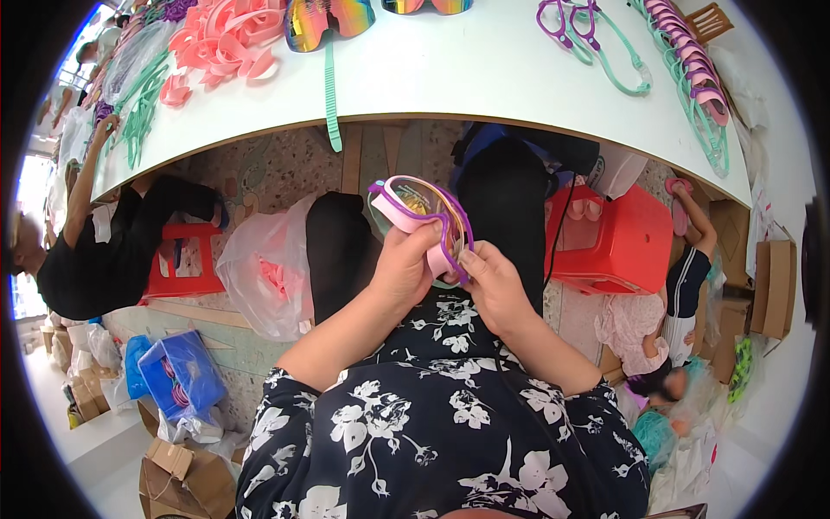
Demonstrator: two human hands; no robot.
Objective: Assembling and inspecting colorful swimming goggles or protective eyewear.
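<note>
Over my lap I hold a pair of swim goggles (450,218) with a purple frame, a pink inner gasket and clear, shiny lenses. The goggles are tilted, one lens up to the left and the other down to the right, partly covered by my fingers. My left hand (405,266) is closed around the pink nose area, its thumb pressed on the gasket. My right hand (494,290) pinches the lower right end of the frame between thumb and fingers.
Ahead curves a white table (484,73) bearing pink gaskets (229,39), mirrored lenses (328,19), a hanging teal strap (331,95), purple goggles (571,22) and a goggle row (692,56). Red stools (609,238) stand either side; a plastic bag (268,268) lies left. Two people sit nearby.
</note>
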